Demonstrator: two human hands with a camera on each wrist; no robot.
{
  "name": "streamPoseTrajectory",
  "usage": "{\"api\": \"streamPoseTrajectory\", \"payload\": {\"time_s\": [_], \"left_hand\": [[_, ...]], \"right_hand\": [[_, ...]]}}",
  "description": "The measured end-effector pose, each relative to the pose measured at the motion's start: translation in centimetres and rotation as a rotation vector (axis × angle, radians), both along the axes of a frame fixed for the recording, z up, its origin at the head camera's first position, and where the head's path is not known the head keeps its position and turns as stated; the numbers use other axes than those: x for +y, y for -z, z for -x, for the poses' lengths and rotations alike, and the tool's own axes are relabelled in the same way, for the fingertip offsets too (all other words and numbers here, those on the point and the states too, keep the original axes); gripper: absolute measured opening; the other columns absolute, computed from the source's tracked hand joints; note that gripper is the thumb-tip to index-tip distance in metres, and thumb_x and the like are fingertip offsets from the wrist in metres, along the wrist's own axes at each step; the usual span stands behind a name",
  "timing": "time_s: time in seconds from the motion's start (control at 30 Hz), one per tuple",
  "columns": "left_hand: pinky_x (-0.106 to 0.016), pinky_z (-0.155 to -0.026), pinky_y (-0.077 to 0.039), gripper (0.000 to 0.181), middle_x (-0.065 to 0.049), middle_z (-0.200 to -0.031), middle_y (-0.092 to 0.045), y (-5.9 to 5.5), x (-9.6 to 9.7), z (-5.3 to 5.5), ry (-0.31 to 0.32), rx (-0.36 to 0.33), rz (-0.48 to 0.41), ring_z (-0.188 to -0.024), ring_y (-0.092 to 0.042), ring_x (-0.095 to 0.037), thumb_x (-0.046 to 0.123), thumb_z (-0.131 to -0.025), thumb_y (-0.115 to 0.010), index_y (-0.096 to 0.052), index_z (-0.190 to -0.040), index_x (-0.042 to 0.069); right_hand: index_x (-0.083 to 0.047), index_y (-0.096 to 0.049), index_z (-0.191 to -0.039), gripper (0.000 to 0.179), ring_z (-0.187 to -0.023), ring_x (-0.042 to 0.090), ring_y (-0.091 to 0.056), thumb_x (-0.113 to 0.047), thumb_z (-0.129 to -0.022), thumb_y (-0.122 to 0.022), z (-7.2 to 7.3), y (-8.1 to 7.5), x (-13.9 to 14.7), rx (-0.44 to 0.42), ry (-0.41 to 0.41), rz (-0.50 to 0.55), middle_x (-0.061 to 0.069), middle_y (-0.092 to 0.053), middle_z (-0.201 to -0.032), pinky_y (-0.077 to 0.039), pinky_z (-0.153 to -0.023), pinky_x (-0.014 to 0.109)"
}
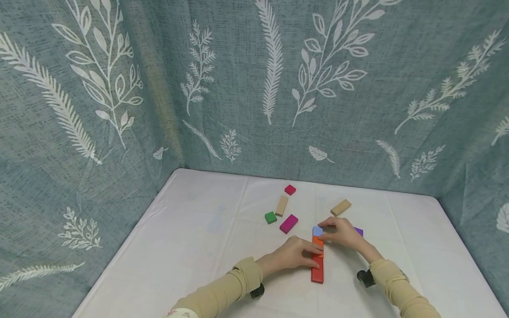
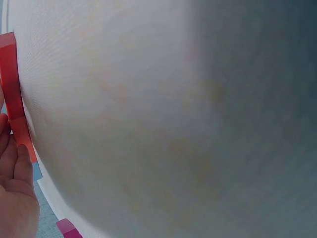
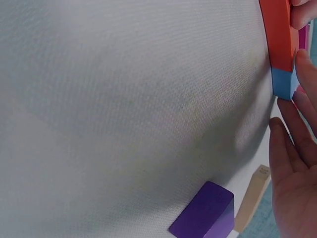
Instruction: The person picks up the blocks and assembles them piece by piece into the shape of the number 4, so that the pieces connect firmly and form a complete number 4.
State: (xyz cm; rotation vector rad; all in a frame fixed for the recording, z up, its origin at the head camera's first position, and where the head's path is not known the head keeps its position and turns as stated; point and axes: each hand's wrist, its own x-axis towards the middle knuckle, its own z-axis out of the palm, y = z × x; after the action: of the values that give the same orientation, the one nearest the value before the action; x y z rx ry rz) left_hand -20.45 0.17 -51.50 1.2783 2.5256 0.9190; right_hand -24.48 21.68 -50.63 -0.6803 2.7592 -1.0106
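Note:
A straight row on the white table joins a red block [image 1: 317, 276], an orange block [image 1: 317, 241] and a short light blue block [image 1: 317, 230], end to end. From the left, my left hand [image 1: 292, 253] holds the orange block, its fingertips over it and another digit at the red block. In the left wrist view, fingers [image 2: 23, 166] lie along the orange block's side. My right hand [image 1: 343, 232] holds the light blue block at the row's far end. The right wrist view has its thumb near the orange-blue joint and a fingertip behind the blue end.
Left of the row's far end lie a magenta block [image 1: 289, 224], a green block [image 1: 271, 217], a plain wooden block [image 1: 282, 206] and a small crimson block [image 1: 290, 190]. Another wooden block [image 1: 340, 207] sits beyond the right hand, and a purple block [image 3: 205, 210] lies beside it. Patterned curtains [image 1: 246, 88] surround the table.

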Motion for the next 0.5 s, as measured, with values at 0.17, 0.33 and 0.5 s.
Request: {"api": "streamPoseTrajectory", "payload": {"time_s": [0.17,0.33,0.5], "left_hand": [[-0.011,-0.091,-0.044,0.037,0.008,-0.119,-0.068,0.1,0.0,0.0,0.003,0.005,-0.004,-0.11,-0.06,0.0,0.029,-0.082,-0.074,-0.069,-0.116,0.015],[-0.013,-0.094,-0.045,0.038,0.008,-0.118,-0.068,0.0,0.0,0.0,-0.004,0.003,0.002,-0.113,-0.059,-0.002,0.029,-0.082,-0.074,-0.069,-0.117,0.015],[-0.014,-0.095,-0.045,0.038,0.008,-0.119,-0.068,0.1,0.0,0.0,-0.005,0.002,0.008,-0.113,-0.059,-0.002,0.03,-0.082,-0.074,-0.069,-0.116,0.015]], "right_hand": [[0.002,-0.069,-0.108,0.035,-0.104,0.034,-0.064,-0.016,-0.079,-0.076,-0.3,-0.5,-0.1,0.027,0.033,-0.001,0.015,-0.07,-0.105,-0.051,-0.09,0.047],[0.002,-0.068,-0.108,0.035,-0.103,0.036,-0.063,-0.018,-0.08,-0.076,-0.6,-1.3,0.1,0.061,0.089,-0.003,0.016,-0.07,-0.106,-0.052,-0.089,0.048],[0.004,-0.067,-0.111,0.037,-0.103,0.037,-0.063,-0.016,-0.081,-0.074,-0.7,-1.8,1.1,0.079,0.132,0.022,0.019,-0.069,-0.109,-0.052,-0.09,0.047]]}}
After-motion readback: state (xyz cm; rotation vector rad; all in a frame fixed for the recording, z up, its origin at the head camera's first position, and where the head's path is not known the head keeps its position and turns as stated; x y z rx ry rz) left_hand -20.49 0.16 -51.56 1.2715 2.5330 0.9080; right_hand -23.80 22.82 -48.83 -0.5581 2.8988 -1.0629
